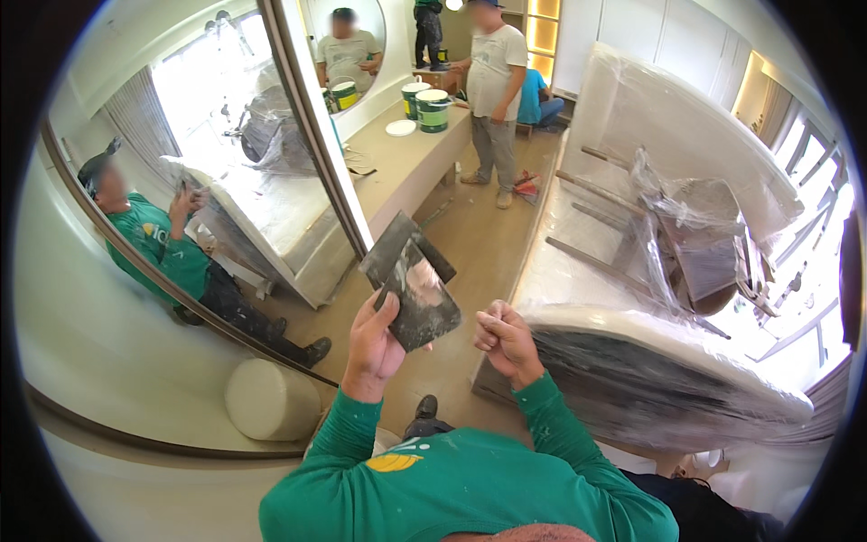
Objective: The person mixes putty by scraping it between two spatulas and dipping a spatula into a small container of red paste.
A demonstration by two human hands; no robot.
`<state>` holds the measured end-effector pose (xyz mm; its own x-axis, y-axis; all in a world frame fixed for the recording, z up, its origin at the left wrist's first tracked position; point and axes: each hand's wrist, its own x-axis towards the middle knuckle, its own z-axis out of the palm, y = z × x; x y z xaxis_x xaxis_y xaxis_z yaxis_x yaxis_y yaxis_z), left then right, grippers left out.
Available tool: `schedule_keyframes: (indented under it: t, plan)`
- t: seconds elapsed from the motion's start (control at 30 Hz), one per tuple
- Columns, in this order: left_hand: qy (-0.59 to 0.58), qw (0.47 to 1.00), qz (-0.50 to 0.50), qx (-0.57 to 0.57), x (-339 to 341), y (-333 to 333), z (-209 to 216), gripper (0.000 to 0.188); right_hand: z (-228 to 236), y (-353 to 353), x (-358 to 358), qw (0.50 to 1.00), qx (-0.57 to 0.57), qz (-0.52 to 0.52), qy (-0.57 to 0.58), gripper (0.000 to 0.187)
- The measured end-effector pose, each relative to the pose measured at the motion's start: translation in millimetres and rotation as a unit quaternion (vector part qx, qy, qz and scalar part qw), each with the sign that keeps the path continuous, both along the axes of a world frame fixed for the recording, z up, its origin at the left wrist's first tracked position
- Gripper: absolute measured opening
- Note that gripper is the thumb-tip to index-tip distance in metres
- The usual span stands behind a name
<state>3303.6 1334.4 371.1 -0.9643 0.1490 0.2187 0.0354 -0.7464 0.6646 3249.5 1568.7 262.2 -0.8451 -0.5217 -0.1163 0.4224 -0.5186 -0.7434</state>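
Observation:
My left hand [375, 348] grips two dark, flat, square-edged scraper plates, one overlapping the other. The front scraper plate [424, 321] carries a smear of pale paste and whitish specks. Behind it, the other scraper plate [395, 242] shows only its upper part. To the right, apart from the plates, my right hand [508, 339] is curled into a loose fist, with nothing showing out of it. Some whitish dust marks its fingers.
A tall framed mirror [208, 298] stands at my left, with a white round stool [268, 400] beside it. Plastic-wrapped furniture [632, 361] fills the right. Ahead, a person [495, 81] stands by a counter [384, 185] holding green-and-white buckets [433, 113]; another person [538, 101] crouches farther back.

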Motion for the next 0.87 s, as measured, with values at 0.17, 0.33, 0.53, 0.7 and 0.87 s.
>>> schedule_keyframes:
  t: [0.17,0.33,0.53,0.7,0.87]
  plan:
    - [-0.014,0.999,-0.041,0.029,-15.7,72.2,14.9,0.04,37.0,16.6,31.6,0.952,-0.286,0.062,0.093,0.102]
    - [0.009,0.997,-0.07,0.012,-15.8,118.8,40.3,0.038,18.0,51.6,34.7,0.969,-0.222,0.043,0.101,0.034]
    - [-0.018,0.97,-0.242,0.012,-26.7,201.8,61.5,0.048,25.0,125.5,75.7,0.951,-0.115,0.188,0.219,0.118]
    - [-0.027,0.914,-0.404,-0.003,-47.0,259.7,43.0,0.051,36.5,182.2,88.1,0.961,-0.016,0.164,0.22,0.113]
    - [0.012,0.831,-0.549,-0.088,-29.6,341.2,8.2,0.046,16.1,199.3,206.8,0.977,0.007,-0.208,0.049,0.107]
